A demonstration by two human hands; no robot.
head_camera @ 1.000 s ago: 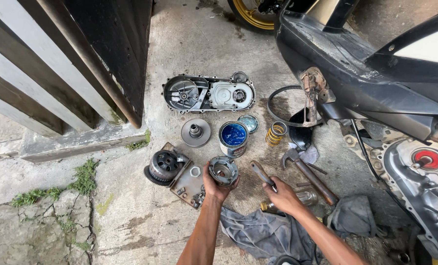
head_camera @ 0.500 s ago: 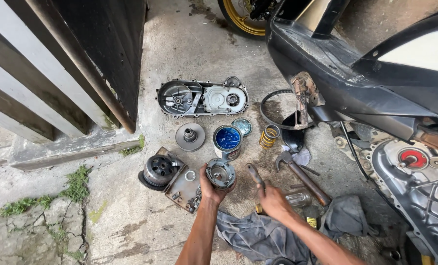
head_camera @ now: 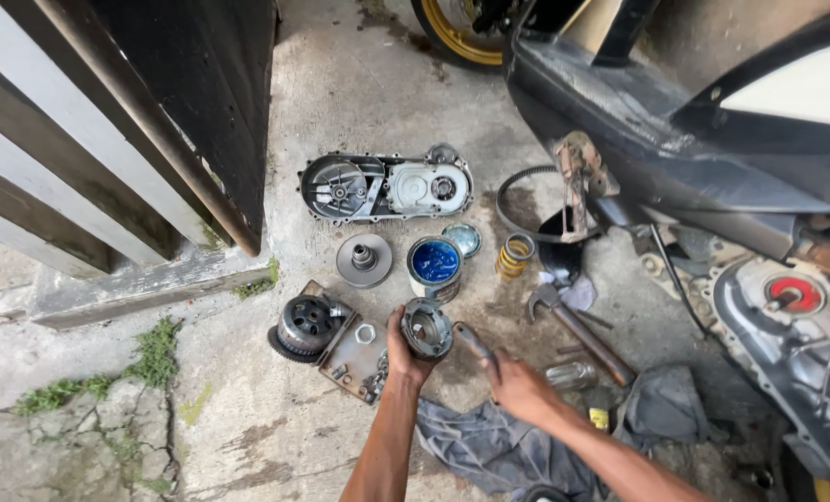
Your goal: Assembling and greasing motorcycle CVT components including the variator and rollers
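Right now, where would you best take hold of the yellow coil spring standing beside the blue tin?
Probably pinch the yellow coil spring across its outer coils from above. It stands upright on the concrete floor with its open end up, clear of the blue tin on one side and the black belt behind.

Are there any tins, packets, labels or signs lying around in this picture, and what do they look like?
Open round tin: on the concrete beyond the left hand, metal wall, bright blue contents.
Loose lid: just behind the tin, round, pale blue-grey.
Small yellow-labelled container: by the grey rag, near the right hand; too small to make out.
No signs or screens.
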